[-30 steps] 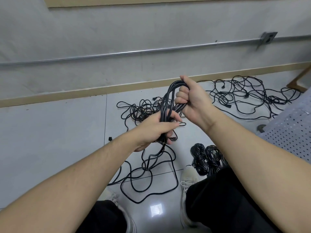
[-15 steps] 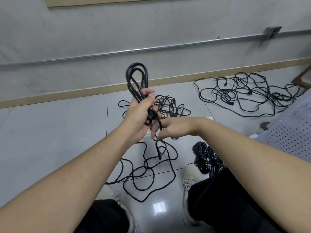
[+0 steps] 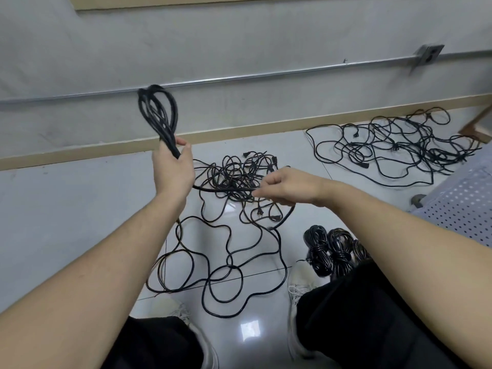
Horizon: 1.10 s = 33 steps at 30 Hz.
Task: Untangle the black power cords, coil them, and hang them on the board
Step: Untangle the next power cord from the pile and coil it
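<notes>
My left hand (image 3: 174, 171) is raised and grips the base of a bundle of black cord loops (image 3: 157, 115) that stands up above the fist. From under that hand a stretch of the same cord (image 3: 221, 189) runs right to my right hand (image 3: 285, 186), which pinches it between thumb and fingers. The loose tail of the cord (image 3: 226, 262) trails down in wide loops on the floor between my feet. A tangled pile of black cords (image 3: 245, 177) lies on the floor behind my hands.
A second tangle of cords (image 3: 394, 145) is spread on the floor at the right near the wall. Several coiled, tied cords (image 3: 330, 249) lie by my right shoe. The white perforated board (image 3: 463, 201) shows at the right edge. A metal conduit (image 3: 239, 78) runs along the wall.
My left hand has lifted the looped bundle higher and to the left. My right hand let go of the top of the loops, dropped, and slid right along the cord it now pinches.
</notes>
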Motion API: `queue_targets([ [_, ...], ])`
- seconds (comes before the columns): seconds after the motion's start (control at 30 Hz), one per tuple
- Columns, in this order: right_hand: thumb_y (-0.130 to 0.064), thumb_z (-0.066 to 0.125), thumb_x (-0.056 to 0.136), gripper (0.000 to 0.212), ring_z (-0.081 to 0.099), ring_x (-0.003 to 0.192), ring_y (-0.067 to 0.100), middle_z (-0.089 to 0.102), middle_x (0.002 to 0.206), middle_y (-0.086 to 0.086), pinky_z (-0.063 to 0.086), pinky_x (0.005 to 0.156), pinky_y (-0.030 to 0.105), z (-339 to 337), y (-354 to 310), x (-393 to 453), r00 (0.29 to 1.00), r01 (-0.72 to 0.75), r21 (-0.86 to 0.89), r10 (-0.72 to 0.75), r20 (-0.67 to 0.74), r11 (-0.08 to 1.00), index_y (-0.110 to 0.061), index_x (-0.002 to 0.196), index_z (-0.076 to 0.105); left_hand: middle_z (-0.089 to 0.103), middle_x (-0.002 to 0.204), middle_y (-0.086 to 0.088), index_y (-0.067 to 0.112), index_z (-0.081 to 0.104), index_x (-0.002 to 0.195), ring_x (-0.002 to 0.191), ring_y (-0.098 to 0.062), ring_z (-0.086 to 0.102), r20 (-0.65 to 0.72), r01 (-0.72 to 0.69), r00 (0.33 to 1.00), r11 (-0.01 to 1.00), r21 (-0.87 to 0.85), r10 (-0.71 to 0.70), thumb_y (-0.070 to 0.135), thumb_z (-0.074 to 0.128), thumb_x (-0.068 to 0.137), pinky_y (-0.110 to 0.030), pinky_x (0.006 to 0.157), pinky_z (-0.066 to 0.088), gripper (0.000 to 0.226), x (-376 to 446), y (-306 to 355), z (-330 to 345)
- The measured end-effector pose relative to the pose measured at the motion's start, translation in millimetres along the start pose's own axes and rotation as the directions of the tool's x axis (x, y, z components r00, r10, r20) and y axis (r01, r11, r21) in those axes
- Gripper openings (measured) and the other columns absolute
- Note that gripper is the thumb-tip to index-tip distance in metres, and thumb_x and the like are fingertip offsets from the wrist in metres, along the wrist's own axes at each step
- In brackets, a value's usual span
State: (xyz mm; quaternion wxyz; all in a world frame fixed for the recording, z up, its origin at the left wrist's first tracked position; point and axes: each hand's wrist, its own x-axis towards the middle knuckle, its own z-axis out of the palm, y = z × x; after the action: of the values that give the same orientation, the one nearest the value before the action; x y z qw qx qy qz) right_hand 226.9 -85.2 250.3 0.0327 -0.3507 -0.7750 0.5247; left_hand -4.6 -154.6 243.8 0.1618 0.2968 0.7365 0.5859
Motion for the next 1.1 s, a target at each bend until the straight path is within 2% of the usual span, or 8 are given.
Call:
queue_targets([
  [0.2,-0.020,0.055,0.104,0.023,0.032,0.051,0.012,0.039,0.057,-0.005,0.036,0.049,0.024,-5.6,-3.1,-1.1,0.987,0.128,0.427,-0.072,-0.145,0.895,-0.016,0.082,0.061,0.043,0.072,0.004,0.030,0.056,0.087,0.052,-0.008,0.039,0.183,-0.008,0.983,0.991,0.136,-0.017,0.025,0.055,0.099,-0.025,0.050,0.033,0.014,-6.3,-6.8,7.9],
  [0.33,-0.026,0.056,0.104,0.022,0.028,0.050,0.009,0.035,0.060,-0.004,0.026,0.046,0.019,-10.2,-2.5,-2.5,0.967,0.155,0.383,-0.060,-0.248,0.911,-0.018,0.084,0.061,0.042,0.067,0.006,0.027,0.060,0.096,0.058,-0.014,0.037,0.235,0.061,0.968,0.989,0.134,-0.092,0.026,0.054,0.101,-0.023,0.049,0.031,0.008,-13.0,0.1,8.4],
  [0.47,-0.030,0.060,0.103,0.020,0.031,0.049,0.010,0.041,0.059,-0.005,0.028,0.046,0.022,-7.1,-9.3,-3.8,0.933,0.216,0.439,-0.053,-0.355,0.872,-0.016,0.090,0.065,0.060,0.080,0.007,0.023,0.064,0.099,0.071,-0.008,0.051,0.389,-0.087,0.920,0.954,0.287,-0.034,0.039,0.052,0.103,-0.030,0.067,0.040,0.020,-19.2,4.2,10.6],
  [0.63,-0.034,0.073,0.094,0.032,0.031,0.046,0.011,0.033,0.054,-0.007,0.036,0.047,0.026,-6.5,-18.2,-3.4,0.868,0.183,0.448,0.070,-0.491,0.875,-0.021,0.072,0.053,0.058,0.062,0.015,0.022,0.064,0.080,0.062,-0.001,0.051,0.490,-0.155,0.871,0.934,0.322,-0.024,0.053,0.050,0.102,-0.023,0.061,0.038,0.041,-35.6,5.4,21.6],
  [0.73,-0.038,0.066,0.098,0.038,0.026,0.045,0.011,0.031,0.053,-0.008,0.028,0.049,0.026,-11.9,-16.2,-2.6,0.867,0.162,0.559,0.153,-0.475,0.813,-0.022,0.070,0.045,0.054,0.060,0.011,0.017,0.070,0.079,0.052,-0.003,0.046,0.521,-0.125,0.852,0.948,0.294,-0.049,0.065,0.044,0.099,-0.025,0.059,0.037,0.059,-41.8,8.4,23.8],
  [0.83,-0.039,0.055,0.104,0.033,0.028,0.048,0.011,0.038,0.058,-0.006,0.026,0.048,0.023,-14.6,-15.8,-1.8,0.912,0.174,0.665,0.135,-0.386,0.727,-0.019,0.077,0.053,0.072,0.081,0.003,0.025,0.075,0.085,0.076,-0.011,0.064,0.600,-0.127,0.799,0.962,0.243,-0.046,0.083,0.052,0.078,-0.028,0.074,0.045,0.063,-47.3,9.1,22.5],
  [0.97,-0.032,0.052,0.106,0.026,0.034,0.052,0.009,0.044,0.065,-0.005,0.030,0.050,0.022,-16.3,-16.7,-1.5,0.913,0.238,0.727,0.107,-0.393,0.644,-0.014,0.090,0.063,0.057,0.061,0.017,0.030,0.066,0.073,0.063,-0.009,0.052,0.680,-0.205,0.731,0.935,0.289,-0.050,0.068,0.071,0.074,-0.030,0.066,0.040,0.038,-54.9,-0.9,30.3],
  [1.1,-0.026,0.066,0.099,0.017,0.044,0.059,0.007,0.048,0.071,-0.004,0.037,0.059,0.025,-19.9,-11.9,-2.0,0.870,0.277,0.636,0.093,-0.484,0.720,-0.013,0.089,0.068,0.051,0.052,0.017,0.030,0.061,0.068,0.060,-0.012,0.048,0.667,-0.226,0.742,0.912,0.342,-0.066,0.054,0.059,0.096,-0.030,0.065,0.037,0.037,-62.4,-0.1,32.1],
])
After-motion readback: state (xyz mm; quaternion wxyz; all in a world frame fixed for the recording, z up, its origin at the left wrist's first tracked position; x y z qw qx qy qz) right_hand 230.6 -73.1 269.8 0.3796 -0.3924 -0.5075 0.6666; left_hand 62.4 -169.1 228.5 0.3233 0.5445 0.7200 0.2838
